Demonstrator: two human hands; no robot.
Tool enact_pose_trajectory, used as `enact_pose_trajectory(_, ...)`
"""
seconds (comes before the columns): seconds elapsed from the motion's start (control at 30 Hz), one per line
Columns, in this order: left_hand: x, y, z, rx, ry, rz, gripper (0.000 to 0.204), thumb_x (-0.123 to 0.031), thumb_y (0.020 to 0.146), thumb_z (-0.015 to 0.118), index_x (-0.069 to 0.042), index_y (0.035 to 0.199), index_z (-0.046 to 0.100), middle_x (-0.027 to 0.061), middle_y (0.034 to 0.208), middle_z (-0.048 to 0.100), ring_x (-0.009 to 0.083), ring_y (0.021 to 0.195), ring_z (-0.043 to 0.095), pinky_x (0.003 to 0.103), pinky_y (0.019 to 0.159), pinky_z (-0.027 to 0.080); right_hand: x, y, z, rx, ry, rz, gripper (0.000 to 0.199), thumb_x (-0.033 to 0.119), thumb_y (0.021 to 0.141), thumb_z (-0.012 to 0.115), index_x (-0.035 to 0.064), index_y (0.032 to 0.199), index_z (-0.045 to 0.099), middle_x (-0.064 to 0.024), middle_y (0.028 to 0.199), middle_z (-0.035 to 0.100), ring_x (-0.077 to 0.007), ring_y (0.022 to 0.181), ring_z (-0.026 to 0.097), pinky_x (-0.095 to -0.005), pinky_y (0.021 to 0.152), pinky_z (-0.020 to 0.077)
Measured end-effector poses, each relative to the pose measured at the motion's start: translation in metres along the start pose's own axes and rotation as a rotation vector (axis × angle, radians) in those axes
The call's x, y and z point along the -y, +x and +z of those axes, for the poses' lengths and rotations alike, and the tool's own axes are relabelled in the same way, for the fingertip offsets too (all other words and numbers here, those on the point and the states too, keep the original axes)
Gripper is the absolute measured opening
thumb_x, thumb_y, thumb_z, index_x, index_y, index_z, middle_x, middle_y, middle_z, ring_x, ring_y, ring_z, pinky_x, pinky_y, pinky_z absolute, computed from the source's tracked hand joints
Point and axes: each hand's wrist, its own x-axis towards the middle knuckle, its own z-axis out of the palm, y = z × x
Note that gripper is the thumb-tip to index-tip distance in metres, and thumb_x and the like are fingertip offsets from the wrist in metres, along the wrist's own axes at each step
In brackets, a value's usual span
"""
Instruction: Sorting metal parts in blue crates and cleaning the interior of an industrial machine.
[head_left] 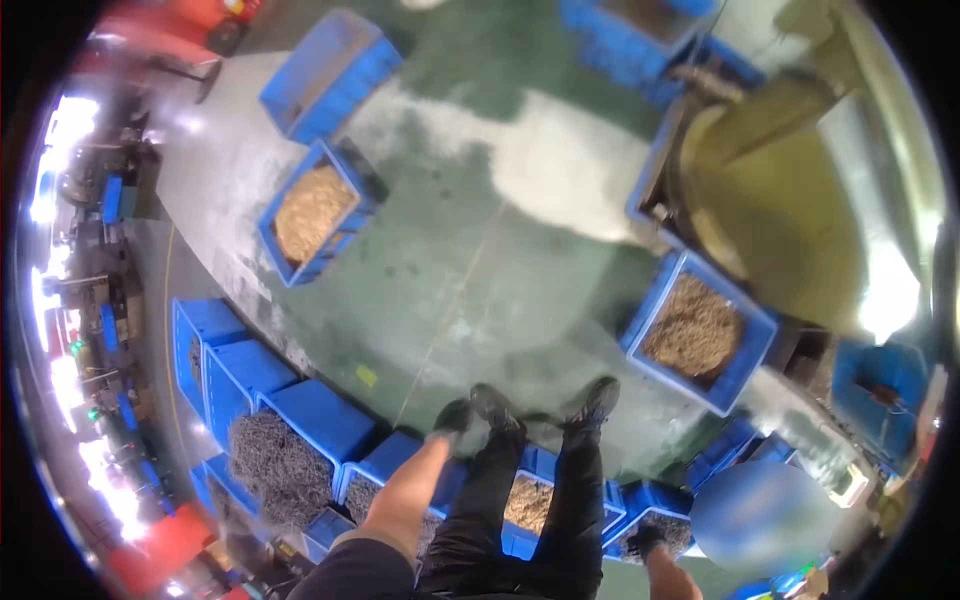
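My left hand [455, 416], in a dark glove, hangs in front of my left leg, over the green floor. Its fingers are too blurred to read, and no held thing shows. My right hand [650, 540], also dark-gloved, is low at the right, over or beside a blue bin [640, 497] of dark small pieces [668, 532]; I cannot tell whether it touches them. A blue bin of tan small pieces [528, 503] shows between my legs. Dark, tangled-looking pieces [280, 468] fill a bin at the lower left.
Ahead on the left stands a blue bin with tan pieces [312, 212], beside another blue bin [330, 75]. At the right, a blue bin of brownish pieces [695, 325] sits below a large round yellowish machine bowl [775, 190]. Blue bins [320, 415] line the lower left.
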Motion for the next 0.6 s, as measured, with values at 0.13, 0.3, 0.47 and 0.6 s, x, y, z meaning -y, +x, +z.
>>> enact_pose_trajectory(0.13, 0.023, -0.052, -0.082, 0.374, 0.092, -0.059, 0.03, -0.023, 0.081, 0.049, -0.01, 0.105, 0.063, 0.0131, 0.101, 0.065, 0.0292, 0.105, 0.059, 0.039, 0.09, 0.046, 0.003, -0.072, 0.034, -0.451, 0.096, 0.046, 0.037, 0.036, 0.093, 0.042, 0.0067, 0.107, 0.062, -0.0165, 0.084, 0.069, -0.0299, 0.072, 0.068, -0.0428, 0.068, 0.0543)
enact_pose_trajectory(0.3, 0.062, -0.128, -0.191, 0.403, 0.03, -0.044, 0.024, -0.022, 0.077, 0.054, -0.017, 0.099, 0.063, 0.0104, 0.081, 0.062, 0.0293, 0.082, 0.062, 0.042, 0.068, 0.049, -0.001, -0.077, 0.007, -0.361, 0.039, -0.168, 0.037, 0.037, 0.091, 0.045, 0.0085, 0.108, 0.063, -0.0151, 0.09, 0.068, -0.0281, 0.078, 0.066, -0.0422, 0.073, 0.0524)
enact_pose_trajectory(0.47, 0.044, -0.11, -0.258, 0.231, -1.449, -0.778, 0.028, -0.025, 0.085, 0.055, -0.017, 0.111, 0.056, 0.0077, 0.094, 0.061, 0.0284, 0.081, 0.062, 0.043, 0.066, 0.05, -0.001, -0.065, -0.065, -0.232, -0.011, -0.335, 0.037, 0.038, 0.089, 0.048, 0.0103, 0.109, 0.063, -0.0136, 0.095, 0.066, -0.0263, 0.085, 0.064, -0.0415, 0.078, 0.0505)
enact_pose_trajectory(0.6, 0.036, -0.091, -0.288, -0.068, -1.79, -0.804, 0.028, -0.028, 0.093, 0.049, -0.013, 0.117, 0.052, 0.015, 0.105, 0.06, 0.0279, 0.084, 0.061, 0.044, 0.072, 0.051, 0.063, -0.059, -0.166, -0.084, 0.097, -0.492, 0.037, 0.039, 0.088, 0.051, 0.0118, 0.11, 0.064, -0.0125, 0.099, 0.065, -0.0248, 0.091, 0.063, -0.041, 0.082, 0.049)
